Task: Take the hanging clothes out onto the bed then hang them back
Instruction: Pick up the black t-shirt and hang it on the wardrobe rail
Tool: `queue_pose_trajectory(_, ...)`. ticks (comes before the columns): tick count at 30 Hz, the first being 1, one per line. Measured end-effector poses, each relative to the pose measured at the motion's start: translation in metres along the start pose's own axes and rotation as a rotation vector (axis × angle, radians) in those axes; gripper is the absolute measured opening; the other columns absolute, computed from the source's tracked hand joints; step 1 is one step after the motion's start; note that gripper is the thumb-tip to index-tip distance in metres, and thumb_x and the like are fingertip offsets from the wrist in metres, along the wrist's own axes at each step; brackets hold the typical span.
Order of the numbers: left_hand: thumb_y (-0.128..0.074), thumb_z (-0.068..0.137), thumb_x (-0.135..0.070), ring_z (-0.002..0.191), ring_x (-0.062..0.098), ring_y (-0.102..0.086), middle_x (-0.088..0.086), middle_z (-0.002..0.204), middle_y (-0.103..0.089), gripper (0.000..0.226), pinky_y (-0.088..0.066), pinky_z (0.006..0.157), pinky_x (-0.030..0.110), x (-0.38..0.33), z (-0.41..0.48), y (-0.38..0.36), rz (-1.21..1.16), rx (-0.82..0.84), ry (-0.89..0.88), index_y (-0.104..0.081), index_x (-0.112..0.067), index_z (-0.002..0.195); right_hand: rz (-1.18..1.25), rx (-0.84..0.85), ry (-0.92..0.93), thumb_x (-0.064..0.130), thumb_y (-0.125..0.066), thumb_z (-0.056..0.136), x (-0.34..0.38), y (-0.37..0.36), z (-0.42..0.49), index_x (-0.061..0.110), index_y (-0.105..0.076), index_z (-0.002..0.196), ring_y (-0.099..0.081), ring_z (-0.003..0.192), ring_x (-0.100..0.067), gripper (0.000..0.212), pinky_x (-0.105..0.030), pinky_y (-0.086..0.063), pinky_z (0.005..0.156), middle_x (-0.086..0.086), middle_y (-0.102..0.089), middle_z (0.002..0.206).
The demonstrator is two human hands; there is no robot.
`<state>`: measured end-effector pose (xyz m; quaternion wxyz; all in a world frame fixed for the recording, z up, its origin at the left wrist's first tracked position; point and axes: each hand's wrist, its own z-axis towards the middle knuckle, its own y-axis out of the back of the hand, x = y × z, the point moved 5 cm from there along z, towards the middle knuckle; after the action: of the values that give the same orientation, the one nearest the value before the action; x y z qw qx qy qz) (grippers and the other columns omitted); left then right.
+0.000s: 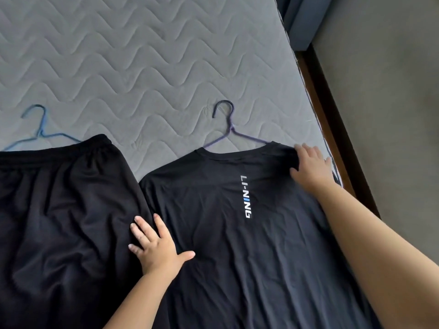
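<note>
A black T-shirt [237, 245] with white lettering lies flat on the grey quilted mattress [147, 62], still on a purple wire hanger [228, 129] whose hook points away from me. To its left lie black shorts [59, 210] on a blue hanger [38, 129]. My left hand [154, 245] rests flat, fingers spread, on the shirt's left side where it meets the shorts. My right hand [311, 167] lies on the shirt's right shoulder, fingers apart, over the hanger's end near the bed edge.
The mattress's right edge [306, 96] runs diagonally, with a dark wooden bed frame [332, 119] beside it and grey floor [392, 91] beyond. A dark blue-grey upright piece [301, 17] stands at the top right corner.
</note>
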<state>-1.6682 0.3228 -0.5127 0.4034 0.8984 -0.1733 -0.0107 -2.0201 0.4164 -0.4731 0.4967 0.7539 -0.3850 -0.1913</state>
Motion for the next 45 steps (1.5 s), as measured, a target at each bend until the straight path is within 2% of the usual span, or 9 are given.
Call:
queue_pose_trajectory(10, -0.060, 0.064, -0.071, 0.139, 0.045, 0.015, 0.032, 0.145, 0.027, 0.129, -0.015, 0.112, 0.055, 0.000, 0.000, 0.006, 0.071, 0.086, 0.003, 0.021, -0.005, 0.141, -0.013, 0.106, -0.107, 0.025, -0.048, 0.090, -0.011, 0.003, -0.008, 0.000, -0.053, 0.112, -0.043, 0.113, -0.039, 0.034, -0.041, -0.038, 0.093, -0.023, -0.048, 0.119)
queue_pose_trajectory(18, -0.071, 0.061, -0.063, 0.139, 0.042, 0.020, 0.028, 0.144, 0.034, 0.137, -0.020, 0.112, 0.049, 0.002, -0.013, 0.016, 0.057, 0.207, 0.009, 0.027, -0.008, 0.140, 0.199, 0.106, -0.136, 0.023, -0.043, 0.093, -0.022, 0.008, -0.038, 0.003, -0.051, 0.116, -0.048, 0.113, -0.036, 0.031, -0.043, -0.042, 0.094, -0.018, -0.053, 0.120)
queue_pose_trajectory(24, -0.076, 0.056, -0.059, 0.138, 0.043, 0.022, 0.030, 0.144, 0.032, 0.142, -0.013, 0.114, 0.049, -0.006, 0.002, 0.008, 0.026, 0.060, 0.031, 0.026, -0.007, 0.140, 0.113, 0.018, -0.092, 0.019, -0.055, 0.085, -0.025, -0.006, -0.012, 0.005, -0.050, 0.116, -0.046, 0.111, -0.036, 0.034, -0.044, -0.040, 0.092, -0.016, -0.051, 0.121)
queue_pose_trajectory(28, -0.075, 0.055, -0.062, 0.139, 0.042, 0.020, 0.029, 0.145, 0.030, 0.141, -0.013, 0.115, 0.047, -0.003, 0.003, 0.000, 0.047, 0.038, 0.031, 0.024, -0.007, 0.140, 0.131, 0.075, -0.128, 0.019, -0.054, 0.083, -0.021, -0.019, -0.007, 0.007, -0.051, 0.104, -0.054, 0.103, -0.035, 0.024, -0.038, -0.036, 0.081, -0.016, -0.060, 0.109)
queue_pose_trajectory(34, -0.075, 0.057, -0.061, 0.138, 0.043, 0.020, 0.029, 0.144, 0.032, 0.141, -0.013, 0.115, 0.047, -0.002, -0.001, 0.010, 0.038, 0.109, 0.021, 0.026, -0.007, 0.140, 0.452, -0.004, -0.185, 0.019, -0.058, 0.079, -0.026, 0.004, -0.042, 0.013, -0.049, 0.085, -0.056, 0.085, -0.029, 0.011, -0.032, -0.036, 0.069, -0.009, -0.058, 0.083)
queue_pose_trajectory(37, -0.071, 0.064, -0.060, 0.142, 0.038, 0.012, 0.023, 0.150, 0.025, 0.127, -0.016, 0.115, 0.043, 0.007, -0.009, 0.032, -0.047, 0.209, -0.032, 0.015, -0.013, 0.145, 0.536, 0.003, -0.182, 0.013, -0.058, 0.076, -0.034, 0.026, -0.079, 0.010, -0.054, 0.080, -0.053, 0.073, -0.025, 0.007, -0.031, -0.036, 0.061, -0.006, -0.058, 0.075)
queue_pose_trajectory(39, -0.069, 0.071, -0.054, 0.143, 0.031, -0.011, 0.016, 0.156, 0.001, 0.104, -0.024, 0.114, 0.040, 0.013, -0.023, 0.053, -0.260, 0.265, -0.055, -0.009, -0.017, 0.147, 0.555, 0.045, -0.157, 0.011, -0.058, 0.073, -0.041, 0.036, -0.105, 0.011, -0.055, 0.075, -0.054, 0.073, -0.024, 0.004, -0.031, -0.037, 0.061, -0.002, -0.057, 0.069)
queue_pose_trajectory(42, -0.063, 0.082, -0.038, 0.126, 0.024, -0.043, 0.011, 0.143, -0.039, 0.065, -0.036, 0.102, 0.033, 0.014, -0.063, 0.087, -0.509, 0.086, -0.119, -0.038, -0.013, 0.137, 0.537, 0.143, -0.136, 0.012, -0.060, 0.073, -0.050, 0.043, -0.146, 0.016, -0.051, 0.067, -0.056, 0.077, -0.025, 0.011, -0.032, -0.036, 0.064, 0.001, -0.055, 0.067)
queue_pose_trajectory(45, -0.058, 0.087, -0.032, 0.127, 0.019, -0.042, 0.005, 0.141, -0.041, 0.053, -0.035, 0.103, 0.030, 0.004, -0.123, 0.111, -0.537, -0.150, -0.262, -0.042, -0.015, 0.135, 0.552, 0.144, -0.137, 0.013, -0.061, 0.072, -0.063, 0.055, -0.193, 0.018, -0.048, 0.061, -0.055, 0.074, -0.025, 0.018, -0.033, -0.036, 0.060, 0.001, -0.054, 0.063)
